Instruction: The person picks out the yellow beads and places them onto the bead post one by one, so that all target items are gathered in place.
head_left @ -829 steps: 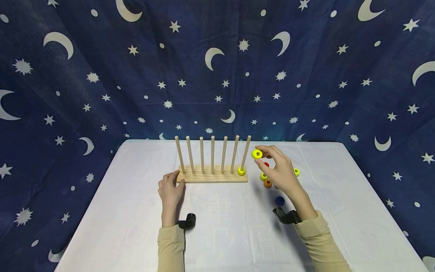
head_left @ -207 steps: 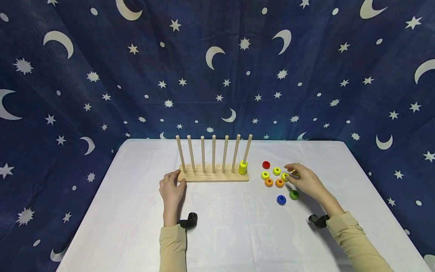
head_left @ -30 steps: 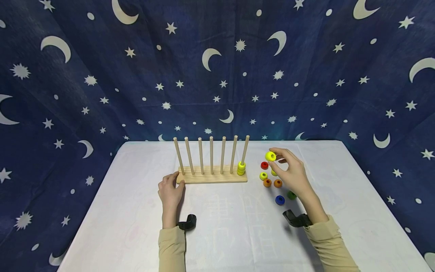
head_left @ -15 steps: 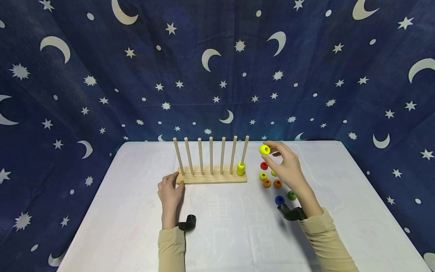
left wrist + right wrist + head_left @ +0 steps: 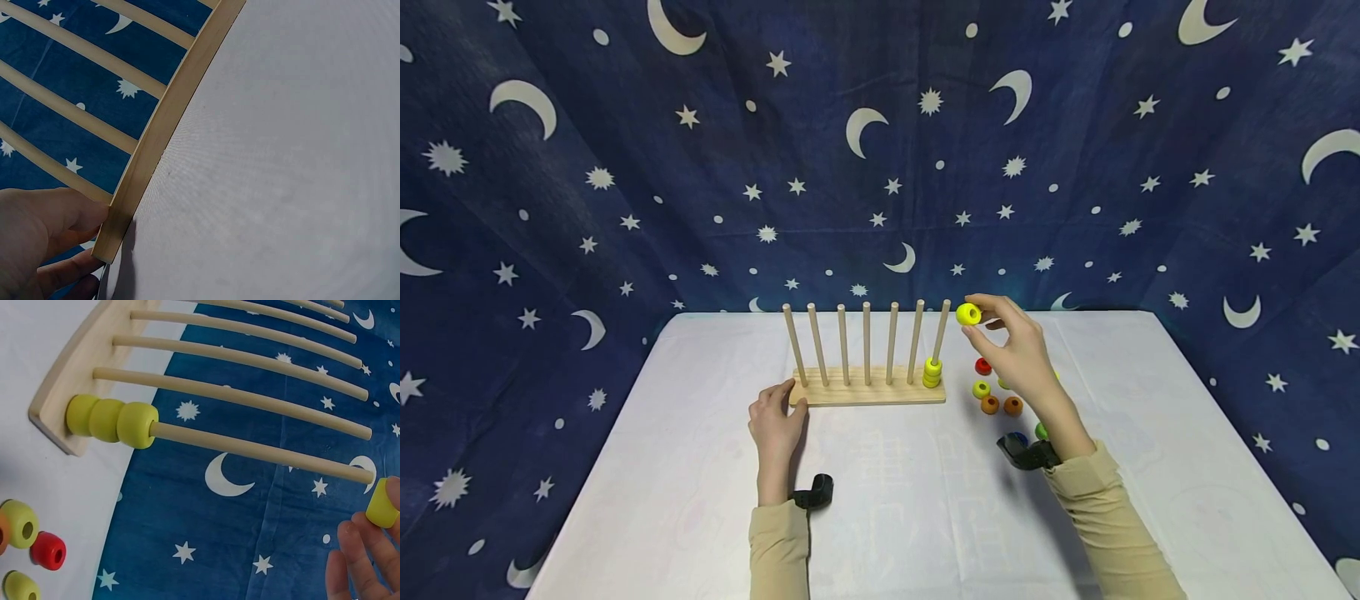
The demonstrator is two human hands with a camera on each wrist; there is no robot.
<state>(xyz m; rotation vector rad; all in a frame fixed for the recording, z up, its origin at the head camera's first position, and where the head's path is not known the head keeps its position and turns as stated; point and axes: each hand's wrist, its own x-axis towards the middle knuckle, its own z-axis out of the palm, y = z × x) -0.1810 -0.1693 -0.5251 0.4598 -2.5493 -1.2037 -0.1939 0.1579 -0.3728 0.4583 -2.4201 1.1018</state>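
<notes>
A wooden peg stand carries a row of upright pegs. Three yellow beads are stacked at the foot of its rightmost peg. My left hand grips the left end of the base, thumb and fingers on either side of it in the left wrist view. Between thumb and fingertips, my right hand pinches another yellow bead. That bead is just right of the rightmost peg's tip, apart from it, its hole visible in the head view. The right wrist view shows the held bead partly covered by fingers.
Right of the stand lie loose beads: a red bead, yellow ones, two orange ones, a green bead and a blue bead, some partly hidden by my right arm. Star-patterned cloth hangs behind the white-covered table.
Since the oldest frame, the yellow stack on the rightmost peg has grown. In the last second my right hand carried a yellow bead left and up to the peg's tip. My left hand stayed put.
</notes>
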